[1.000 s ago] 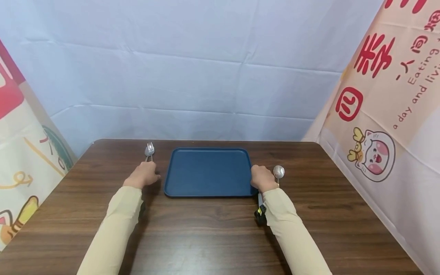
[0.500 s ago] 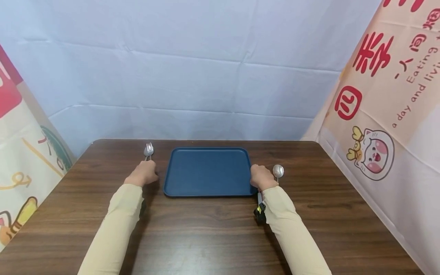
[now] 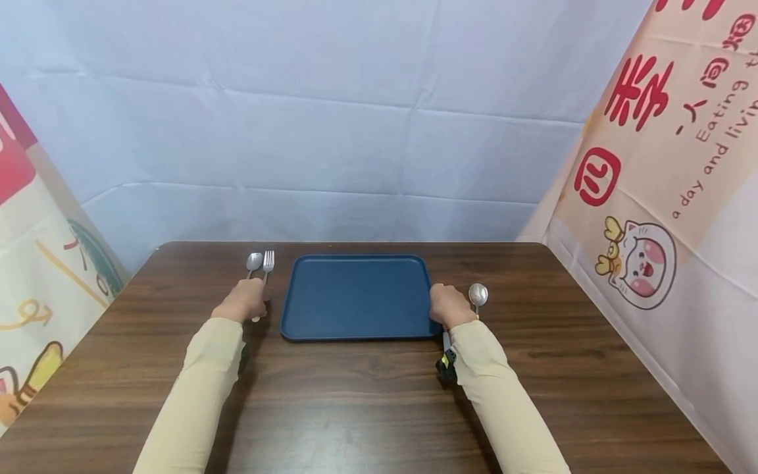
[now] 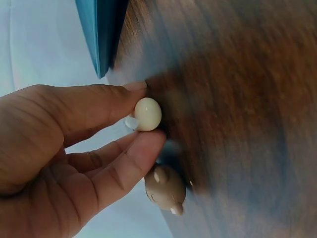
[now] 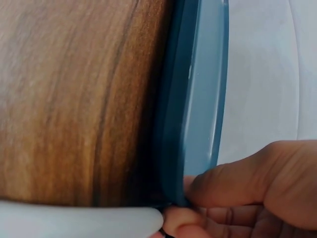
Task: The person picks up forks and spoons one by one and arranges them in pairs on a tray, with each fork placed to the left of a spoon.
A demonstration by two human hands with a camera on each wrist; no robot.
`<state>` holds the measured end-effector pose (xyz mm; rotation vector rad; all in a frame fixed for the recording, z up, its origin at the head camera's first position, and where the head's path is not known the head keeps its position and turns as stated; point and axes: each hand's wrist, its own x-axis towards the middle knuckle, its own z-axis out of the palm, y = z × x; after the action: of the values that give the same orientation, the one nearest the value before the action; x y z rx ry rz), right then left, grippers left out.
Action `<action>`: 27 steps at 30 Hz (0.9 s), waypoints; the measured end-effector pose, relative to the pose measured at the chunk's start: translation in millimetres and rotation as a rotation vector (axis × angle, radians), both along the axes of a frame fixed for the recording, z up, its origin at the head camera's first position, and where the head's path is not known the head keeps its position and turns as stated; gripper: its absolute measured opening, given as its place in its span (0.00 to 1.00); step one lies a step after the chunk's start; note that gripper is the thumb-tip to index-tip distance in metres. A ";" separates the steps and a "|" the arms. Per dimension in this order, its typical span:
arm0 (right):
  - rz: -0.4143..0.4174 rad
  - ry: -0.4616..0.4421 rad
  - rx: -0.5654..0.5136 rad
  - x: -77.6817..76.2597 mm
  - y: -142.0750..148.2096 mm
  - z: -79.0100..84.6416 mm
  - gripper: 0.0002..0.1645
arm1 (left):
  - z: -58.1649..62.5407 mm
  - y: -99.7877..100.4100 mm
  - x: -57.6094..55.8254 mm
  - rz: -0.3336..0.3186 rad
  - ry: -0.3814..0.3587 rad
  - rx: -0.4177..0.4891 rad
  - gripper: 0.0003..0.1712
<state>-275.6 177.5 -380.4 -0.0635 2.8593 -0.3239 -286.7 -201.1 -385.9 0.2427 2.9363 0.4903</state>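
In the left wrist view, the thumb and fingers of my left hand (image 4: 74,139) pinch the round cream handle end of a fork (image 3: 269,261); the hand covers part of its handle in the head view. A metal spoon (image 3: 254,261) lies just left of it. A brown animal-shaped knob (image 4: 166,187) rests below my fingers. My right hand (image 3: 451,306) is at the near right corner of the blue tray (image 3: 361,297). Its thumb lies against the tray wall (image 5: 205,94), other fingers curled below. A rounded white piece (image 5: 79,220) ends beside those fingertips; I cannot tell what it is.
Another spoon (image 3: 478,294) lies right of my right hand, its handle partly hidden behind it. Everything stands on a dark wooden table (image 3: 355,395). A pale cloth (image 3: 331,131) hangs behind it, and printed cloths (image 3: 645,263) hang at the sides.
The fork in my left hand has shifted right, away from the left spoon, so a gap shows between them and its cream handle end shows. My right hand stays at the tray corner.
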 end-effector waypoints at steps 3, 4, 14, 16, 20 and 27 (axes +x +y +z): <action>0.002 -0.006 0.007 -0.6 -0.2 0.3 0.30 | -0.6 -0.7 0.8 -0.003 -0.033 0.014 0.07; 0.003 -0.007 0.007 -0.6 -0.2 0.5 0.30 | -0.5 -1.2 1.3 -0.009 -0.039 0.017 0.07; 0.007 -0.006 0.008 -0.9 0.3 0.7 0.28 | 3.2 0.0 1.0 -0.013 -0.053 0.017 0.07; 0.006 -0.003 0.015 -0.8 -0.7 0.8 0.28 | 2.8 -0.6 1.4 -0.014 -0.056 0.024 0.07; -0.001 0.007 0.033 -1.3 -2.7 0.7 0.20 | 3.3 -3.5 1.9 -0.019 -0.040 0.029 0.09; 0.006 0.000 0.017 -0.5 -0.5 1.5 0.28 | 16.4 -5.7 4.6 -0.012 -0.003 0.064 0.07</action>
<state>-276.1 177.1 -378.9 -0.0694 2.8609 -0.2985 -282.2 -206.8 -369.5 0.2664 2.9177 0.5831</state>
